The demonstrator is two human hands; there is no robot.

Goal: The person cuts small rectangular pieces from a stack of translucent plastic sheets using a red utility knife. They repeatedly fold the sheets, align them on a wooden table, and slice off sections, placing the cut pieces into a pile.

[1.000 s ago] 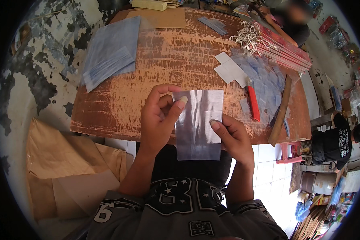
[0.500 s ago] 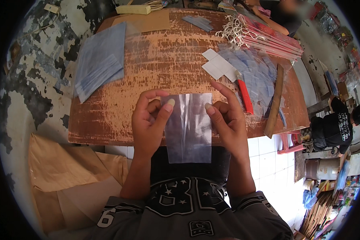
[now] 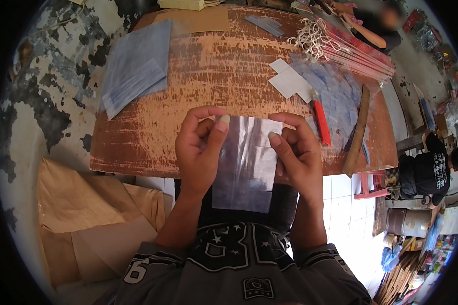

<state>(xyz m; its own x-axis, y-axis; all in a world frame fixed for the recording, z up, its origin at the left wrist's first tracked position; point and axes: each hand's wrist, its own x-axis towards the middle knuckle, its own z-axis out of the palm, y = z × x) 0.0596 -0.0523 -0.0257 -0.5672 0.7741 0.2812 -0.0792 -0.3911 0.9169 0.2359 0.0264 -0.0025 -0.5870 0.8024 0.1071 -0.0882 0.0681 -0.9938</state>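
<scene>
Between my hands is a clear bluish plastic sheet (image 3: 245, 168), glossy and roughly rectangular, hanging over the table's near edge and my lap. My left hand (image 3: 201, 145) pinches its upper left corner between thumb and fingers. At the upper right edge, my right hand (image 3: 300, 152) grips it with the thumb in front and fingers behind. Beyond my right hand lie a red-handled cutter (image 3: 321, 122) and a white card template (image 3: 291, 81). Loose clear plastic pieces (image 3: 336, 91) are spread beside them.
On the wooden table (image 3: 213, 66), a stack of larger plastic sheets (image 3: 140, 56) lies at left. A wooden strip (image 3: 359, 132) rests near the right edge. Corded pink bundles (image 3: 351, 48) lie far right, near another person (image 3: 374, 30). Brown paper (image 3: 86, 203) stands at lower left.
The sheet has tilted slightly, its top edge now sloping down to the right. Both hands have shifted slightly to the right in the picture, still holding it.
</scene>
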